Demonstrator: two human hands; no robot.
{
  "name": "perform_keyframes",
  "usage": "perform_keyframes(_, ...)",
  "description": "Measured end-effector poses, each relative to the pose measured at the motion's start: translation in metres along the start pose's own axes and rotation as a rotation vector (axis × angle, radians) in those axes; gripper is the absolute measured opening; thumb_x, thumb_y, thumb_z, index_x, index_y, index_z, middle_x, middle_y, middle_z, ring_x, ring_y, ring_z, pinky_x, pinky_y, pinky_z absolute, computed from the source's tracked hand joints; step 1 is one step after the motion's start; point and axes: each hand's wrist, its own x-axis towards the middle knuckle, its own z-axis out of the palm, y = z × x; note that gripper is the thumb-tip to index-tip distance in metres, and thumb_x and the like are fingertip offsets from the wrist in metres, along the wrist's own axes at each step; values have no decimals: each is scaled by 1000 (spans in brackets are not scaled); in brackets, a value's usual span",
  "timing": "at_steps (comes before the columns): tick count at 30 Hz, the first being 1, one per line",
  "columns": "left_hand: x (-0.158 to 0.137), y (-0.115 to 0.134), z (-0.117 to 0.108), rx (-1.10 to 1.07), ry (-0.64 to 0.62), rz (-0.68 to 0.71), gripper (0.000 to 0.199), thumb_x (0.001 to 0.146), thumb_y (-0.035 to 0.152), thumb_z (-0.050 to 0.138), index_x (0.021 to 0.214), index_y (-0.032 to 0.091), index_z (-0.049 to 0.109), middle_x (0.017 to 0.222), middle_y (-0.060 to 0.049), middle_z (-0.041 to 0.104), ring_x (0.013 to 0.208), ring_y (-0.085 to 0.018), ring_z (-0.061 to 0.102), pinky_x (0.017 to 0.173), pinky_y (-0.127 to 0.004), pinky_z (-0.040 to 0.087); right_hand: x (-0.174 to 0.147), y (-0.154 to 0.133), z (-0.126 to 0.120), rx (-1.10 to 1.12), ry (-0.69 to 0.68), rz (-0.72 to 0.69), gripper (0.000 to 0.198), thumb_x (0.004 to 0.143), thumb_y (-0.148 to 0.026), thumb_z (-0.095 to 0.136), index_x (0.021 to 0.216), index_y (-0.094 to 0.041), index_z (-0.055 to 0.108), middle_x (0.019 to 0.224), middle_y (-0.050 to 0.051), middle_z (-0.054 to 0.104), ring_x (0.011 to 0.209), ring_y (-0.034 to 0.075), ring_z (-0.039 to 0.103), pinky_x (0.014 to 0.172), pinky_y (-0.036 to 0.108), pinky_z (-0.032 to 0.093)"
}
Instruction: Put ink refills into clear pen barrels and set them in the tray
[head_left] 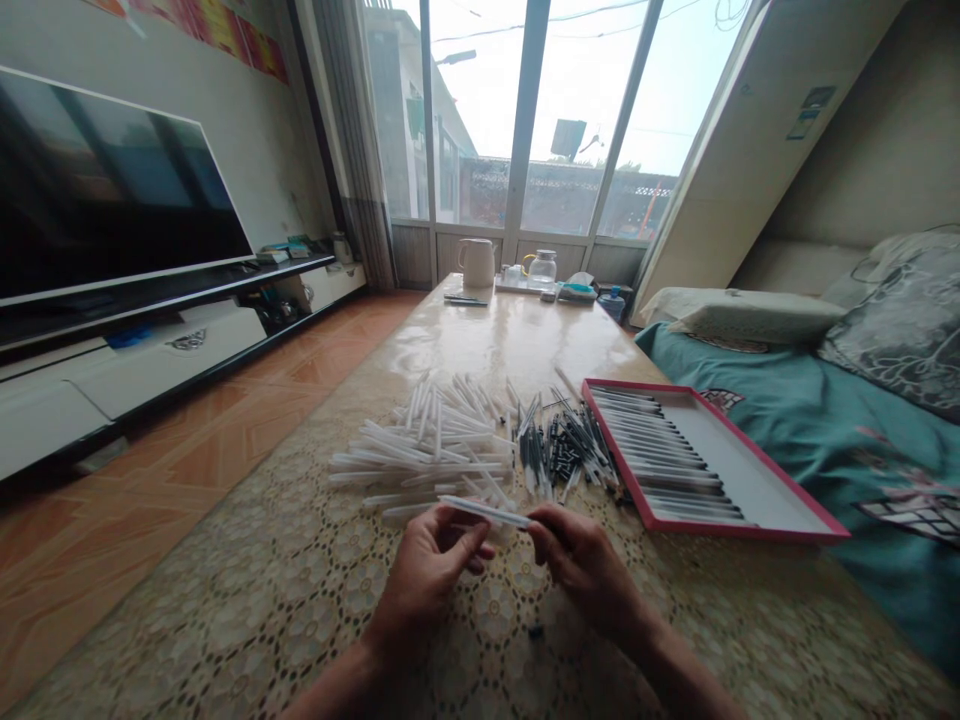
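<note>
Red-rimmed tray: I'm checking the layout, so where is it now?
In the head view, the red-rimmed tray lies on the table's right side, just right of the pile of black pieces, beside the teal cover.

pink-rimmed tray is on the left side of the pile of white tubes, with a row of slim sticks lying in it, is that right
Not quite: the pink-rimmed tray is on the right side of the pile of white tubes, as the head view shows. It does have a row of slim sticks lying in it.
</note>
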Motion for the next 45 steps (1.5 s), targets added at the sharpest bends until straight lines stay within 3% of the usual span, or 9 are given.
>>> perform_keyframes(4, 0, 5, -14, 432, 107, 236, 14, 73, 25, 64, 85, 19, 68, 82, -8, 68, 67, -20, 63, 60, -29, 47, 1, 4, -3, -18, 45, 56, 31, 91, -40, 41, 76, -17, 57, 59, -1, 54, 54, 11, 49, 52, 21, 37)
perform_keyframes(7, -2, 6, -22, 742, 92, 385, 14, 73, 15, 57, 80, 21, 68, 83, -6, 64, 81, -22, 60, 74, -33, 45, 2, 6, -4, -27, 52, 51, 29, 90, -38, 42, 75, -17, 57, 59, -1, 54, 55, 12, 50, 53, 22, 38)
perform_keyframes(11, -4, 1, -23, 924, 10, 383, 15, 73, 13, 56, 80, 22, 66, 87, -5, 61, 87, -23, 57, 79, -35, 43, 2, 6, -4, -55, 50, 64, 28, 89, -35, 43, 75, -17, 59, 60, -1, 53, 55, 12, 49, 52, 22, 36)
perform_keyframes(15, -5, -2, -22, 951, -40, 376, 16, 75, 16, 56, 84, 23, 66, 88, -6, 61, 88, -24, 56, 79, -35, 43, 1, 6, -6, -68, 73, 80, 28, 89, -35, 43, 74, -17, 59, 60, -1, 51, 56, 12, 48, 52, 22, 36)
perform_keyframes(19, -4, -1, -21, 917, -87, 387, 21, 75, 16, 57, 92, 24, 67, 91, -6, 61, 89, -23, 56, 79, -34, 43, 2, 8, -6, -68, 116, 95, 28, 88, -36, 44, 73, -17, 58, 59, -1, 48, 56, 12, 46, 53, 22, 35)
perform_keyframes(27, -4, -1, -17, 741, -23, 394, 12, 75, 17, 57, 76, 23, 68, 82, -5, 65, 82, -22, 58, 74, -31, 42, 2, 10, -5, -43, 116, 103, 27, 88, -35, 44, 72, -17, 57, 59, -2, 46, 55, 12, 44, 52, 22, 34)
perform_keyframes(32, 3, 4, -22, 298, 157, 188, 14, 70, 29, 67, 80, 19, 69, 74, -4, 67, 69, -19, 59, 64, -26, 42, 2, 8, -7, 40, 164, 99, 26, 86, -36, 46, 74, -16, 57, 59, -2, 44, 55, 11, 41, 51, 22, 33)
perform_keyframes(38, 9, 7, -29, -176, 213, -74, 27, 64, 31, 74, 84, 16, 64, 71, 1, 62, 58, -9, 52, 57, -21, 41, -1, 4, -10, 116, 190, 35, 23, 86, -34, 47, 78, -15, 58, 63, -2, 43, 57, 11, 39, 52, 21, 32)
perform_keyframes(45, 7, 9, -25, -147, 155, -98, 24, 67, 32, 71, 78, 15, 58, 66, -1, 64, 56, -11, 57, 55, -23, 45, -1, 7, -7, 71, 173, 33, 23, 87, -34, 46, 78, -15, 57, 61, -3, 41, 56, 11, 37, 51, 22, 29)
